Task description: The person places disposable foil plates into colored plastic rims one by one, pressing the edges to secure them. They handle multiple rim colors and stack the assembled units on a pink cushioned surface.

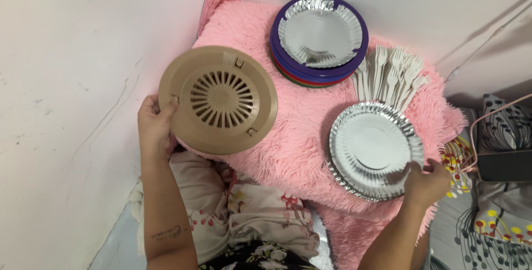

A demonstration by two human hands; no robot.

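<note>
Two hands busy: left hand (155, 127) fingers clamped on tan vented lid (218, 100); right hand (426, 181) fingers pinching foil plate stack (372, 151).

A home is suggested, most likely a bedroom or living corner. A small surface is covered with a fluffy pink throw (299, 137) and is pushed into a corner of plain pale walls (66, 81). Patterned bedding (487, 225) with printed flowers and leaves is seen at the right (a cushion lies on it), and a thin cable (487, 32) is run along the wall. Floral household fabric (260, 214) is spread below.
</note>
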